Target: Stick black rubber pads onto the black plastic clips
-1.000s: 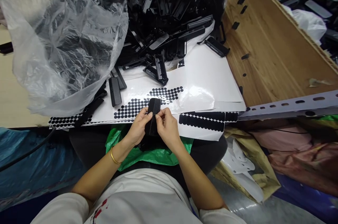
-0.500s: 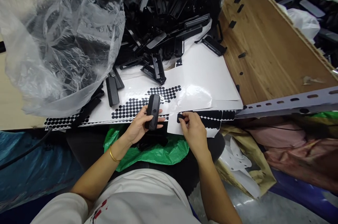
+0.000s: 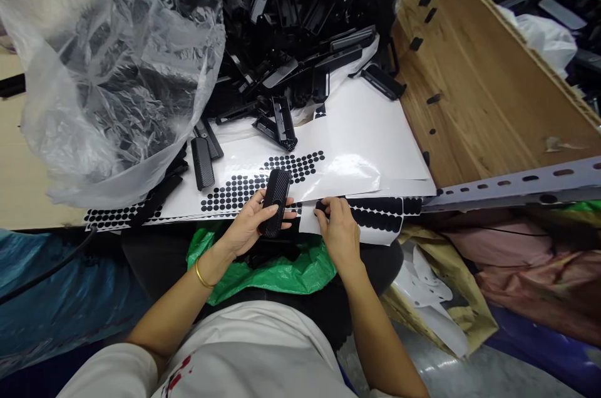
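Observation:
My left hand [image 3: 245,227] is closed around a long black plastic cover [image 3: 277,194] with a carbon-like texture, its patterned face up and a small round spot on it. To the right, my right hand [image 3: 342,232] pinches a small black sticker [image 3: 320,205] between thumb and fingertips, at the left part of a white sticker sheet [image 3: 382,237] that overhangs the table edge. Whether the sticker is fully off the backing is hidden by the fingers. Behind the hands lies another white sheet with rows of round black stickers [image 3: 230,194].
A heap of black plastic parts [image 3: 300,22] fills the back, beside a clear plastic bag [image 3: 136,72]. A wooden board [image 3: 488,72] walls the right side. Below the table edge sit a green bag [image 3: 291,273] on the lap and a brown bag [image 3: 474,316] with white scraps.
My right hand has drawn slightly left along the sheet, with the sticker pinched. The cover in my left hand has tilted a little and sits slightly lower.

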{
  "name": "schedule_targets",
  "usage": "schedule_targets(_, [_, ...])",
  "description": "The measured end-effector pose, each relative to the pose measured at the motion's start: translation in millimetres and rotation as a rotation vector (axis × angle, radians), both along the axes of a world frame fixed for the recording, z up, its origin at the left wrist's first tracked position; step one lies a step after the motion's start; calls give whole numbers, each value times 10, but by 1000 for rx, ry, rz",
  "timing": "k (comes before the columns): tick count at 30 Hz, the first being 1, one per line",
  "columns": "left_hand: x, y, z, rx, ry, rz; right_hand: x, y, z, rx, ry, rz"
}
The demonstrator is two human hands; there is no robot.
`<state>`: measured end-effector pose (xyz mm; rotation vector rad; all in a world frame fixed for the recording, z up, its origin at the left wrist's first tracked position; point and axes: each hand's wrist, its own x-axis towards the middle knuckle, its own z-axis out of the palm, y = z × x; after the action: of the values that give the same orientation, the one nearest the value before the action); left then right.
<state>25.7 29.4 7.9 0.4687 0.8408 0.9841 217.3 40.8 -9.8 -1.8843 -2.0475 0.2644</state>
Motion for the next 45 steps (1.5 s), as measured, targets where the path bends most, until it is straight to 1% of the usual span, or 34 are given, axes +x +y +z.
schedule_targets(7, [8,-1,-7,31,39,3,4,19,-26,10,19,-1])
schedule_targets(12, [26,-4,-6,23,56,21,28,27,-37,40,108,12])
schedule_targets(15, [35,9,-28,4,61,43,38,20,-11,6,185,41])
schedule_targets(17, [35,21,-52,-14,60,47,37,3,39,-39,259,78])
schedule_targets(19, [30,33,-72,-45,66,36,18,-22,117,-88,384,112])
schedule_targets(22, [16,43,-72,-93,65,9,-51,-51,251,-209,682,125])
schedule_targets(26, [-1,41,-31,-111,0,-3,-199,-30,348,-500,1121,55])
schedule_targets(29, [-12,38,-23,-95,-9,-21,-305,10,332,-663,1289,20])
schedule_targets(31, [-19,35,-36,-81,-12,-35,-364,28,306,-712,1325,12])
schedule_targets(33, [-26,30,-54,-75,-17,-39,-412,36,283,-723,1334,3])
schedule_targets(39, [-34,19,-54,-85,-28,-43,-515,42,261,-671,1277,-5])
schedule_targets(45, [-40,14,-38,-99,-25,-43,-556,43,240,-641,1216,-15])
